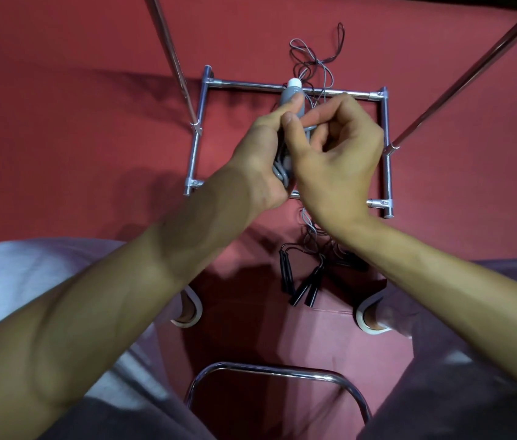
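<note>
Red carpet floor (60, 122) under a metal frame (250, 85), tangled cords (311, 63), black rope handles (286, 274).

I can read no text, label, brand or number anywhere here, not on the handle or the frame.

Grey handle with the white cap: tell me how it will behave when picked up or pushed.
The grey handle looks rigid: it stands straight out of the left hand. Being round, it would probably roll if laid down. Its grey cord looks floppy, bunched in loops in that hand, and may snag.
</note>
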The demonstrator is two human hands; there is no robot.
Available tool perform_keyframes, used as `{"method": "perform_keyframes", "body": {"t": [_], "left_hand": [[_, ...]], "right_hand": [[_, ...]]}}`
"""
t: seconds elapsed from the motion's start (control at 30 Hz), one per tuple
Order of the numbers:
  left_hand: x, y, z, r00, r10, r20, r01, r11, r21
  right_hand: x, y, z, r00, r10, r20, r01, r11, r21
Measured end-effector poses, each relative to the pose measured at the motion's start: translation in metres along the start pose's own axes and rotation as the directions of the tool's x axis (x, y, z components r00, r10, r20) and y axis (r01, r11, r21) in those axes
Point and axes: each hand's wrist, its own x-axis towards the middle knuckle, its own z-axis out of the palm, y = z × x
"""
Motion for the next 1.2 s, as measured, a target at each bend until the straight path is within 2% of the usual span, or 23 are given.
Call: {"method": "perform_keyframes", "body": {"t": [0.13, 0.27, 0.33, 0.4, 0.47, 0.57, 0.63, 0.73, 0.93, 1.03, 1.2], "left_hand": [[0.006, -0.009, -0.001, 0.999, -0.031, -0.039, 0.029, 0.999, -0.045], [0.002, -0.007, -0.004, 0.993, -0.04, -0.113, 0.047, 0.997, 0.058], [-0.003, -0.006, -0.004, 0.997, -0.026, -0.074, 0.034, 0.993, 0.114], [-0.003, -0.006, -0.004, 0.999, 0.001, -0.038, 0.004, 0.991, 0.137], [-0.001, -0.003, -0.006, 0.998, 0.0, -0.059, 0.007, 0.992, 0.128], [0.002, -0.002, -0.013, 0.997, 0.005, -0.072, 0.006, 0.989, 0.148], [0.003, -0.004, -0.016, 0.996, 0.003, -0.087, 0.01, 0.989, 0.148], [0.003, -0.003, -0.017, 0.996, -0.001, -0.088, 0.012, 0.992, 0.124], [0.006, -0.005, -0.016, 0.997, -0.01, -0.071, 0.017, 0.995, 0.096], [0.007, -0.003, -0.016, 0.996, -0.057, -0.065, 0.061, 0.997, 0.057], [0.004, 0.001, -0.015, 0.996, -0.054, -0.077, 0.062, 0.993, 0.104]], "right_hand": [[-0.004, 0.003, 0.002, 0.998, -0.054, 0.041, 0.056, 0.998, -0.031], [-0.005, 0.005, 0.0, 0.985, -0.076, 0.154, 0.075, 0.997, 0.011], [-0.002, 0.003, -0.006, 0.963, -0.101, 0.25, 0.096, 0.995, 0.031], [0.004, 0.001, -0.014, 0.911, -0.096, 0.402, 0.074, 0.995, 0.07], [0.011, -0.004, -0.025, 0.816, -0.075, 0.574, 0.037, 0.996, 0.078], [0.015, -0.009, -0.034, 0.682, -0.056, 0.73, 0.093, 0.996, -0.01], [0.014, -0.011, -0.033, 0.655, -0.069, 0.753, 0.169, 0.984, -0.058], [0.014, -0.011, -0.03, 0.652, -0.094, 0.752, 0.219, 0.973, -0.069], [0.009, -0.009, -0.028, 0.705, -0.142, 0.695, 0.308, 0.944, -0.119], [0.012, -0.006, -0.028, 0.712, -0.137, 0.689, 0.302, 0.945, -0.124], [0.019, -0.001, -0.028, 0.688, -0.083, 0.721, 0.219, 0.971, -0.098]]}}
